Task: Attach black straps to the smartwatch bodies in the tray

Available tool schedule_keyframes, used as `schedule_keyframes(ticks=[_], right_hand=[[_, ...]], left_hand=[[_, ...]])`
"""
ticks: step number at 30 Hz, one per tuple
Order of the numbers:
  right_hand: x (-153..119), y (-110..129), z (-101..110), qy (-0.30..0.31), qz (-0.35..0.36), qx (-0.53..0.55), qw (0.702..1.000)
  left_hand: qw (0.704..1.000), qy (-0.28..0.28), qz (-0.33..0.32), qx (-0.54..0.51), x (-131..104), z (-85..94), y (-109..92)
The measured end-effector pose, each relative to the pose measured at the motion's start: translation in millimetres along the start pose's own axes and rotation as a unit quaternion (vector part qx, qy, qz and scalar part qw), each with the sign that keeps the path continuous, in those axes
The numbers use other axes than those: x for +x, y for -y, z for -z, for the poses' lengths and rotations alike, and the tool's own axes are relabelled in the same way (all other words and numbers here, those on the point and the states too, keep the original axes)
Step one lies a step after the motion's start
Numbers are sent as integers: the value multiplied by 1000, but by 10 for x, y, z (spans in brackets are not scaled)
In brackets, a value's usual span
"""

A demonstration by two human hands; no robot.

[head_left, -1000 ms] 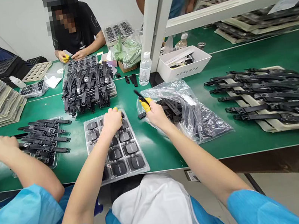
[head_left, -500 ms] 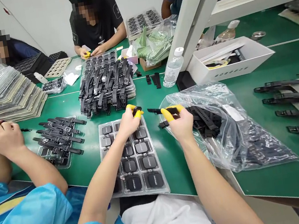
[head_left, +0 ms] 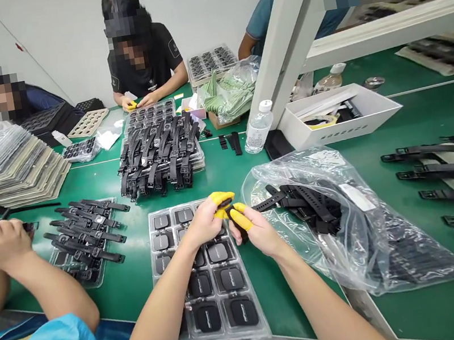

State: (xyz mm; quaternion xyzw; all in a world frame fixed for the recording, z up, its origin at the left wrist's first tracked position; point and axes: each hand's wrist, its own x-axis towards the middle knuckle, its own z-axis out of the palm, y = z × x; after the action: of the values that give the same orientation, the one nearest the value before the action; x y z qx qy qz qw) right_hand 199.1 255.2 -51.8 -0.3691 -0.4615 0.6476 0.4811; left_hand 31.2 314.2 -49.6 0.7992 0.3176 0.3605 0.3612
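My left hand (head_left: pixel 208 217), with yellow coverings on its fingertips, pinches a small black watch body (head_left: pixel 224 203) above the upper right part of a clear tray (head_left: pixel 254 303). Close against it, my right hand (head_left: pixel 255 226) grips a black strap (head_left: pixel 239 224), whose upper end meets the watch body. The tray holds several square black pieces (head_left: pixel 232 278) in its compartments. Right of my hands lies an open clear plastic bag (head_left: pixel 364 251) with loose black straps (head_left: pixel 314 202) at its mouth.
A pile of strapped watches (head_left: pixel 159 152) stands beyond the tray, a smaller one (head_left: pixel 86 232) to the left beside a co-worker's hands (head_left: pixel 0 246). A bottle (head_left: pixel 259 127) and a white box (head_left: pixel 339 117) stand behind the bag. More straps (head_left: pixel 446 169) lie far right.
My hands have come together, bringing the strap from the right against the watch body. The view has shifted, so the table things appear lower.
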Motion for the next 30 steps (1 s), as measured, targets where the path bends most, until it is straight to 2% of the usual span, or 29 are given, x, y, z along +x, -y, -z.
schedule_keyframes(ticks=[5, 11, 16, 19, 24, 30], right_hand=[[-26, 36, 24, 19, -21, 8, 1000], [-7, 72, -17, -4, -36, 81, 996], [25, 120, -7, -36, -51, 154, 986], [14, 118, -1, -16, -34, 155, 987], [11, 51, -10, 34, -11, 132, 991], [41, 37, 28, 13, -18, 145, 989]], left_hand=[[997, 51, -33, 37, -29, 59, -9], [998, 54, -21, 12, 6, 64, -63], [998, -16, 35, -52, 13, 54, -25], [999, -34, 2, -37, 4, 73, 8], [994, 42, -80, 57, 7, 88, -3], [994, 47, -73, 72, 14, 92, -44]])
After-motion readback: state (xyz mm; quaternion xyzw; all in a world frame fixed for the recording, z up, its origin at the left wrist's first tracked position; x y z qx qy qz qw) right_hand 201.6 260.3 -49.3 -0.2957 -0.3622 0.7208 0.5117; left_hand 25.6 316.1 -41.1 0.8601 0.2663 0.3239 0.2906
